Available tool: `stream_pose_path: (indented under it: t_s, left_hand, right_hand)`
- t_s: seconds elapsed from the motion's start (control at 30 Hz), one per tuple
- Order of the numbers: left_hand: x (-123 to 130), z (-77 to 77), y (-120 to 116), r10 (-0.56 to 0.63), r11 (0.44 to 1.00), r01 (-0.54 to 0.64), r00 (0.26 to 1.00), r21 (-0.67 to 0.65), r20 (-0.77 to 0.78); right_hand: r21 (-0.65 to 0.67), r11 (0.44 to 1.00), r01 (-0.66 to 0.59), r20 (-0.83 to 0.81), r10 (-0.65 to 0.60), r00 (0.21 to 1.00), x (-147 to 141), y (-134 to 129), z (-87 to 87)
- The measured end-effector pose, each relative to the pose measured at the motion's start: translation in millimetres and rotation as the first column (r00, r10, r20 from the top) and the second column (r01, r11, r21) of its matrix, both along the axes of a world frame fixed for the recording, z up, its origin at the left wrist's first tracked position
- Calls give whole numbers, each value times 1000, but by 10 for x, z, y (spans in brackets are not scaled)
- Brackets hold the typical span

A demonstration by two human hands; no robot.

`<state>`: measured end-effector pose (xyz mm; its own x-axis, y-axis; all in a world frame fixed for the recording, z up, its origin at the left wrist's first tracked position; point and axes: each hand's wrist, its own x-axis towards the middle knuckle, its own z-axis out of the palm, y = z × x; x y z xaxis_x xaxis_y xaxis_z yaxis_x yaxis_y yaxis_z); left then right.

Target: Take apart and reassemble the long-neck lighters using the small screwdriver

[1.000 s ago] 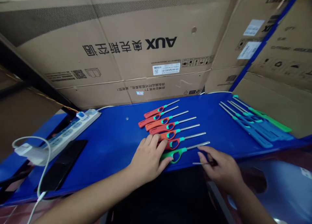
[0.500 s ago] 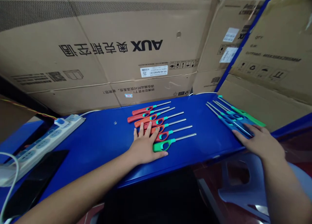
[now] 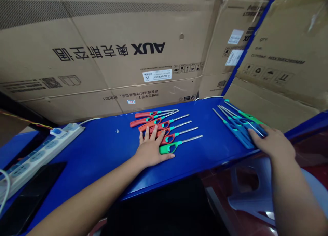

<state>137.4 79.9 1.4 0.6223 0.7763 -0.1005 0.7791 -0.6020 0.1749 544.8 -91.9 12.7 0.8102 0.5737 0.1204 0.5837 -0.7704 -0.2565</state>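
Observation:
Several long-necked gas lighters lie in a slanting row on the blue table, their metal tips to the right. My left hand [image 3: 150, 151] rests on the handles of the nearer ones with fingers spread, beside the green lighter [image 3: 167, 148]. Beyond its fingertips lie red lighters [image 3: 140, 121] and an orange lighter [image 3: 146, 126]. At the right, my right hand [image 3: 274, 142] is closed round a dark, shiny lighter handle [image 3: 257, 130]; its fingers are partly hidden. Under and beside that hand lie blue lighters [image 3: 241, 136] and a green lighter [image 3: 251, 117].
Large cardboard sheets [image 3: 102, 17] stand behind and to the right of the blue table [image 3: 102, 154]. A white power strip [image 3: 38, 157] with a cable and a black flat object [image 3: 30, 195] lie at the left. Below the table's front edge is a pale plastic stool [image 3: 246, 195].
My right hand has shifted slightly away from the table's front edge, uncovering more of a blue lighter's handle. My left hand stays on the row; the whole view has shifted a little.

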Motion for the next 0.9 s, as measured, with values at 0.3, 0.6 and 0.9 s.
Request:
stream_pose_path:
  t_s: [0.3, 0.6, 0.9]
  left_hand:
    - [-4, -11, -7, 7, 1000, -7, 1000, 13, -10]
    - [-3, 8, -17, -3, 1000, 3, 1000, 9, 0]
    - [-24, -16, 0, 4, 1000, -3, 1000, -22, 26]
  right_hand:
    - [-66, 998, -1, -38, -2, 999, -369, 85, -121]
    - [-47, 993, -110, -52, 107, 993, -1064, 241, -153]
    - [48, 968, -245, 20, 245, 969, -1186, 147, -317]
